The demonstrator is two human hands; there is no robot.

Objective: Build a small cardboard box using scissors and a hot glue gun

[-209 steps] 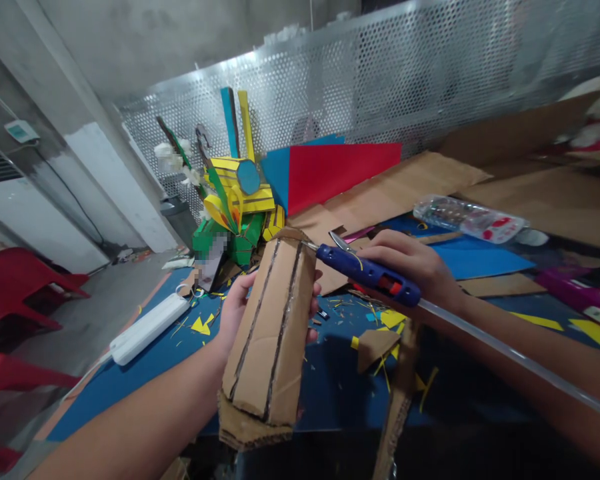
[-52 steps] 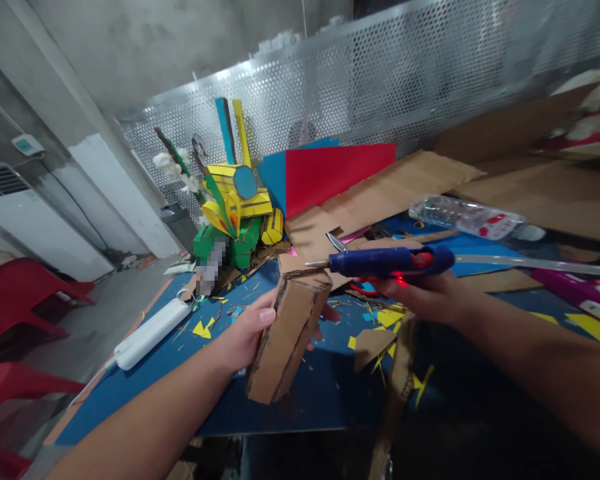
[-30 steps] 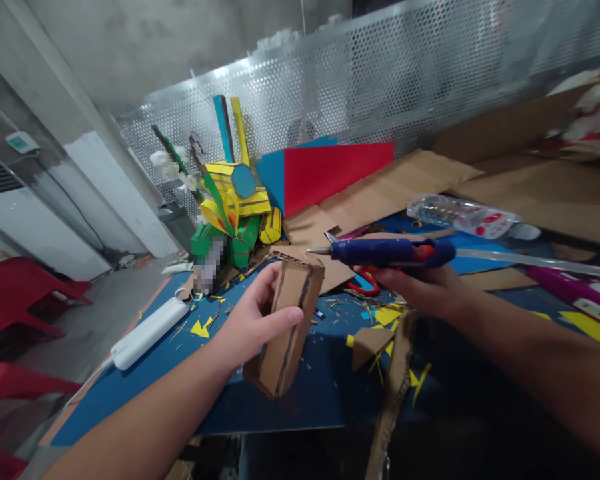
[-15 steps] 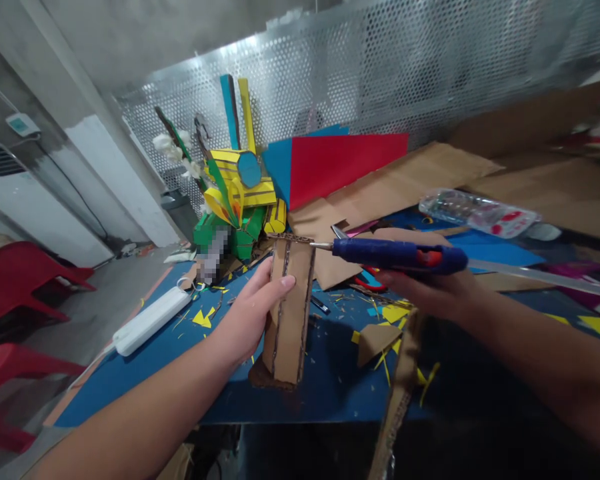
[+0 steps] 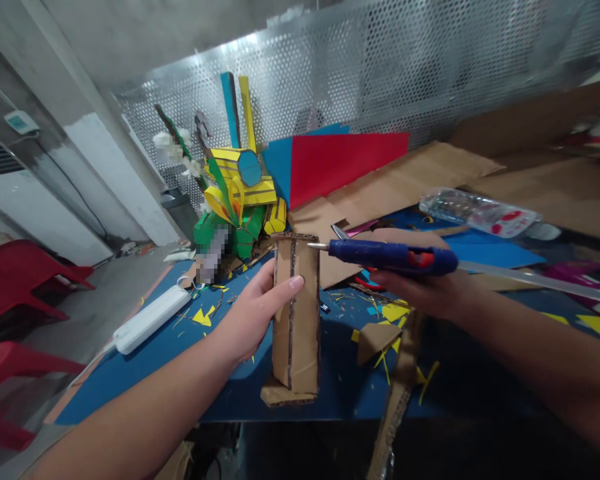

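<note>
My left hand (image 5: 260, 310) is closed round a tall cardboard tube (image 5: 305, 340) with flat panels, its thumb lying on the front face. Dark seams run down between the panels, and a wider cardboard piece sits at the bottom end. In my right hand (image 5: 415, 273) is a blue glue gun (image 5: 390, 257) with a clear glue stick out of its back. The metal nozzle points left and is at the tube's front, near its top edge; whether it touches cannot be made out. My right fingers are mostly hidden behind the glue gun.
Yellow scraps (image 5: 395, 312) and a cardboard strip (image 5: 400, 393) lie on the blue table (image 5: 145, 373). A white power strip (image 5: 153, 320) is at the left. Behind stand a yellow and green cardboard model (image 5: 245, 193), a red sheet (image 5: 345, 160) and a plastic-wrapped pack (image 5: 480, 212).
The cardboard tube has turned in my left hand and shifted slightly right, showing another panel and seam. The glue gun has moved a little left.
</note>
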